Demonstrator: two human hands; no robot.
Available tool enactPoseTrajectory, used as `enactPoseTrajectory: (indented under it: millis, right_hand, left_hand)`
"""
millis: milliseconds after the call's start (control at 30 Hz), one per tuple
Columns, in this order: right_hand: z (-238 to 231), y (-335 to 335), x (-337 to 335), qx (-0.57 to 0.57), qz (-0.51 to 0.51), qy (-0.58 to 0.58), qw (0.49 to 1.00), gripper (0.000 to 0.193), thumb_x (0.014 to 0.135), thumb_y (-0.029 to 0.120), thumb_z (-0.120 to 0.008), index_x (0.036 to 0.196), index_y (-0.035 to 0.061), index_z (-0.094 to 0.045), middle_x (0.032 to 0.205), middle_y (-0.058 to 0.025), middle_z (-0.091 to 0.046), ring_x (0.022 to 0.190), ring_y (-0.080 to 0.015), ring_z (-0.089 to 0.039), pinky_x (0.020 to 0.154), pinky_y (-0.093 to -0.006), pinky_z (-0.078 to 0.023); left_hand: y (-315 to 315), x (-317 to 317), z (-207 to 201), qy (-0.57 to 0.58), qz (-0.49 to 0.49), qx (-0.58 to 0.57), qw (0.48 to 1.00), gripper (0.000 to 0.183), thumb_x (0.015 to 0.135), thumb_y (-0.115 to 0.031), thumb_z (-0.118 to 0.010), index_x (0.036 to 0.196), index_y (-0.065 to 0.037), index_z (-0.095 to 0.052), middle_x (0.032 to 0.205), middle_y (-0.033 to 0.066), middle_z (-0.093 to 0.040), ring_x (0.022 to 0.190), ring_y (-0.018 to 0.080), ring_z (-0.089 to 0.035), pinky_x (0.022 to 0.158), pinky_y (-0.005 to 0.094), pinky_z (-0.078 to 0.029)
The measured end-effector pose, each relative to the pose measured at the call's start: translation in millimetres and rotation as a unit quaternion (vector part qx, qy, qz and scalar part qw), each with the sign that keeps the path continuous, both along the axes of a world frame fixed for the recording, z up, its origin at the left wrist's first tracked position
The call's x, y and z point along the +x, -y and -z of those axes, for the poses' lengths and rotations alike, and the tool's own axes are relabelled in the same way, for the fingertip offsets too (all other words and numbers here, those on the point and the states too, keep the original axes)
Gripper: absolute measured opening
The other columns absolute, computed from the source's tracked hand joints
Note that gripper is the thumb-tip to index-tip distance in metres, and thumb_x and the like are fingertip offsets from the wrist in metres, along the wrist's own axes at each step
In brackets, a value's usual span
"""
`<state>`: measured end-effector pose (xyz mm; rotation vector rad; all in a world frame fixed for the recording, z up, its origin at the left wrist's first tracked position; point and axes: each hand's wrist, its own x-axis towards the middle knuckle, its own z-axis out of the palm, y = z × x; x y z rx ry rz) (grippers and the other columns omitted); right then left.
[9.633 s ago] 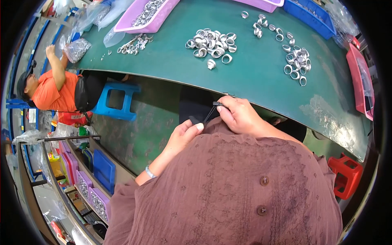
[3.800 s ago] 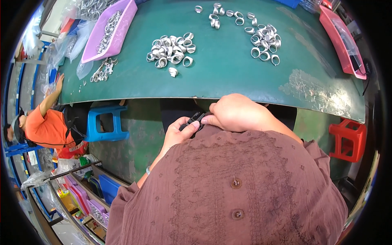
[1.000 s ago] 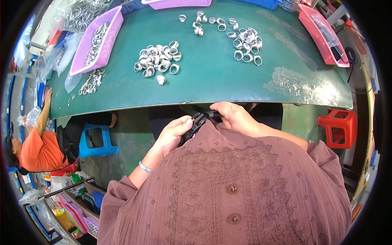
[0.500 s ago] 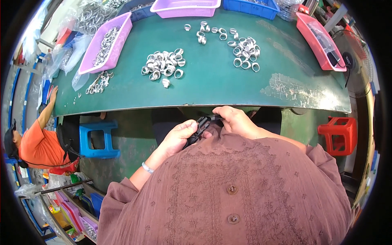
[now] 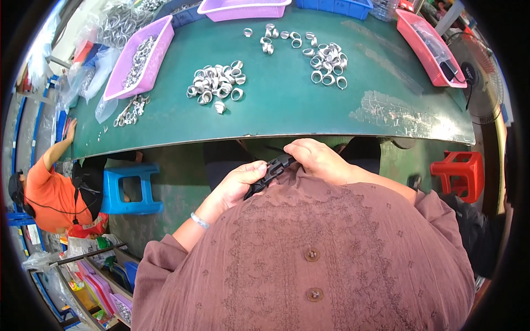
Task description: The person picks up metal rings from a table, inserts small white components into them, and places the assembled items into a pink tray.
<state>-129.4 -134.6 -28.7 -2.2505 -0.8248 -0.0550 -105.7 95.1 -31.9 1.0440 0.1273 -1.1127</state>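
Note:
My left hand (image 5: 245, 181) pinches one end of a black plastic buckle (image 5: 280, 163) in front of my waist, just below the table edge. My right hand (image 5: 316, 158) closes over the other end, its fingers curled and partly hidden. Beyond them on the green table (image 5: 287, 105) lie two loose piles of silver metal rings, the left pile (image 5: 215, 81) and the right pile (image 5: 329, 62). A few single rings (image 5: 269, 36) sit scattered between and behind these. Neither hand touches the rings.
A lilac basket (image 5: 113, 88) with small metal pieces stands at the left, another lilac basket (image 5: 243, 12) at the back. A pink basket (image 5: 406, 27) and a fan (image 5: 480, 77) are right. Blue stool (image 5: 110, 193), red stool (image 5: 472, 176) and an orange-shirted person (image 5: 49, 193) flank me.
The buckle now shows more plainly between my hands, which stay close together. Dark clothing of someone has come into view at the lower right. The whole view has shifted slightly.

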Motion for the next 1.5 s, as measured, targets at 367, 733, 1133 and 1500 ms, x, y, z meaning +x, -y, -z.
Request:
enactPoseTrajectory:
  millis: [367,733,1133,1500]
  right_hand:
    - [2,-2,0,-0.042,-0.024,0.031,0.998,0.037,0.074,0.004,-0.052,0.109,-0.0007,-0.046,0.102,-0.0171,-0.050,0.097,-0.0323,-0.048,0.079,-0.0371,-0.044]
    - [3,-7,3,0.004,-0.040,0.068,0.997,0.039,0.070,0.003,-0.055,0.107,-0.0020,-0.047,0.093,-0.0157,-0.051,0.089,-0.0309,-0.051,0.076,-0.0352,-0.045]
    - [-11,-13,-2,-0.049,-0.059,0.035,0.996,0.045,0.075,0.007,-0.053,0.117,-0.0061,-0.040,0.092,-0.0158,-0.048,0.090,-0.0297,-0.049,0.076,-0.0335,-0.044]
    - [-14,-26,3,-0.028,-0.123,-0.013,0.992,0.054,0.078,0.011,-0.054,0.123,-0.0069,-0.031,0.087,-0.0175,-0.047,0.084,-0.0301,-0.050,0.073,-0.0355,-0.044]
  left_hand:
    - [4,-4,3,-0.009,-0.033,0.006,0.999,0.032,0.087,-0.030,-0.051,0.104,-0.003,-0.056,0.077,0.0010,-0.057,0.063,0.0054,-0.049,0.056,0.0172,-0.039]
    - [-3,-2,4,-0.068,-0.056,-0.056,0.994,0.027,0.086,-0.026,-0.052,0.094,0.000,-0.056,0.068,0.0046,-0.054,0.048,0.0082,-0.043,0.041,0.0179,-0.034]
    - [9,-6,4,0.014,-0.040,0.037,0.998,0.030,0.088,-0.033,-0.048,0.090,-0.004,-0.056,0.071,0.0025,-0.055,0.052,0.0077,-0.046,0.044,0.0186,-0.036]
    - [1,-11,30,0.123,-0.082,0.022,0.989,0.040,0.091,-0.037,-0.040,0.100,0.001,-0.046,0.090,0.0047,-0.054,0.077,0.0097,-0.052,0.069,0.0221,-0.045]
